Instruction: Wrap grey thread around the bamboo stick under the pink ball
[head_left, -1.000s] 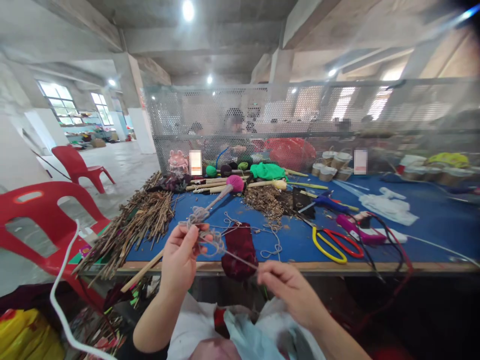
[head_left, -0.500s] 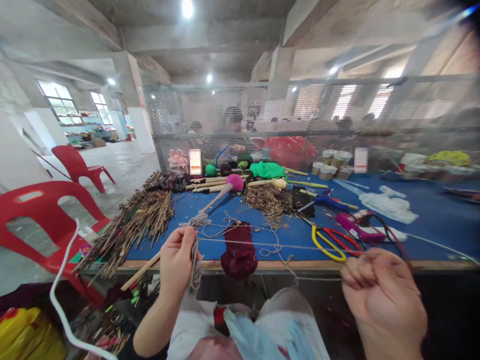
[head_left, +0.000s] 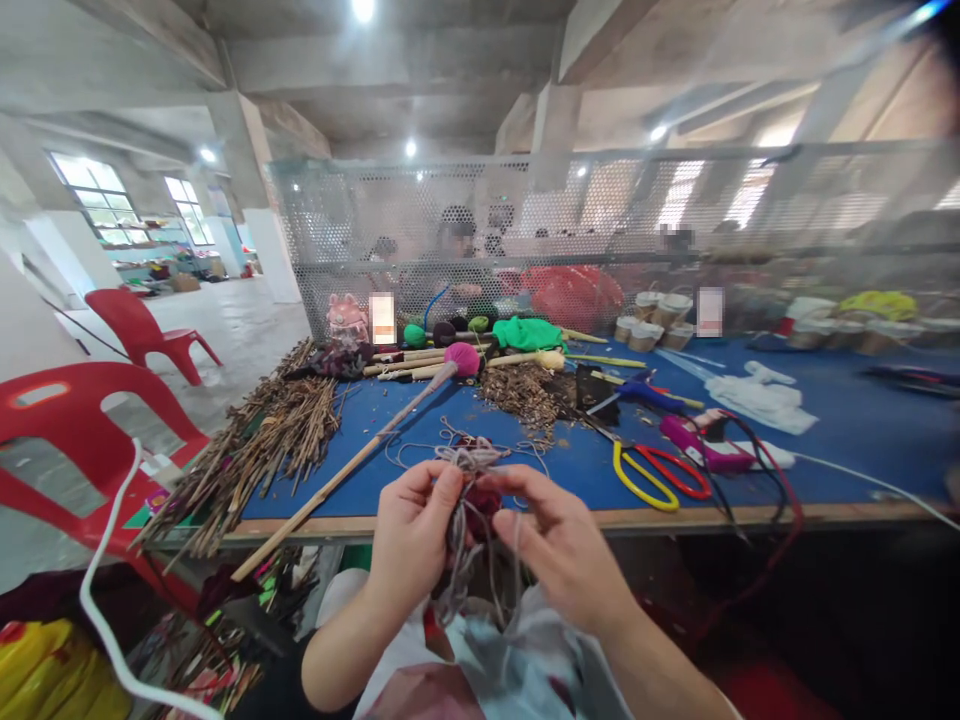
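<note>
On blue table [head_left: 352, 492], by its near edge, left hand [head_left: 415, 530] and right hand [head_left: 553, 535] pinch grey yarn [head_left: 472, 458].

Your left hand [head_left: 415, 535] and right hand [head_left: 559, 535] are bare, and so are your forearms. Black fabric [head_left: 281, 682] shows at your left elbow. Over your lap you wear pale, whitish clothing [head_left: 390, 655], with a light blue area [head_left: 517, 660] in the middle and a dusty pink patch [head_left: 420, 692] low down; its cut is unclear.
</note>
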